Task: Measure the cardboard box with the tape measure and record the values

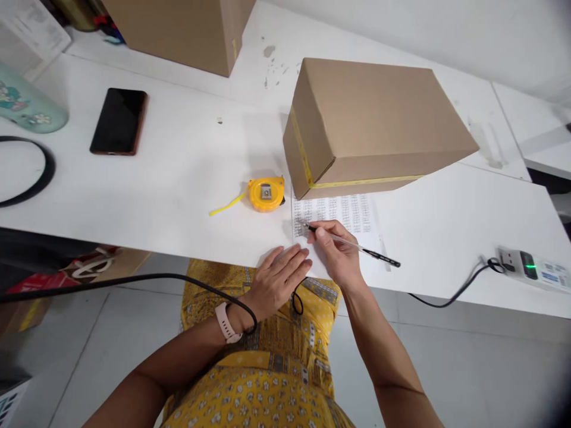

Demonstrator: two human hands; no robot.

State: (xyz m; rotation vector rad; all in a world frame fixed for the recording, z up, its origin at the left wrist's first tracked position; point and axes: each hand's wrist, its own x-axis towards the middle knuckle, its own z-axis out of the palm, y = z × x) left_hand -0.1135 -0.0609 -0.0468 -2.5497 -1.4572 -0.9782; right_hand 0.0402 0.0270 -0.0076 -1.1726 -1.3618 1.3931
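A pen [352, 242] with a clear barrel and black ends is pinched in my right hand [338, 254]. Its tip meets a white sheet [352, 213] covered in rows of small dark writing. My left hand [281, 279] lies flat at the table's front edge, fingers stretched out, just left of the sheet's lower corner. Over the sheet's upper part stands a closed cardboard box [383, 113] sealed with yellow tape. Left of the box sits a yellow tape measure [266, 194] with a yellow strap.
A dark phone [119, 122] and a pale green bottle [29, 104] are at the left. Another cardboard box [178, 30] stands at the back. A power strip [533, 268] with a green light lies at the right. A black cable [134, 278] crosses before the table's front edge.
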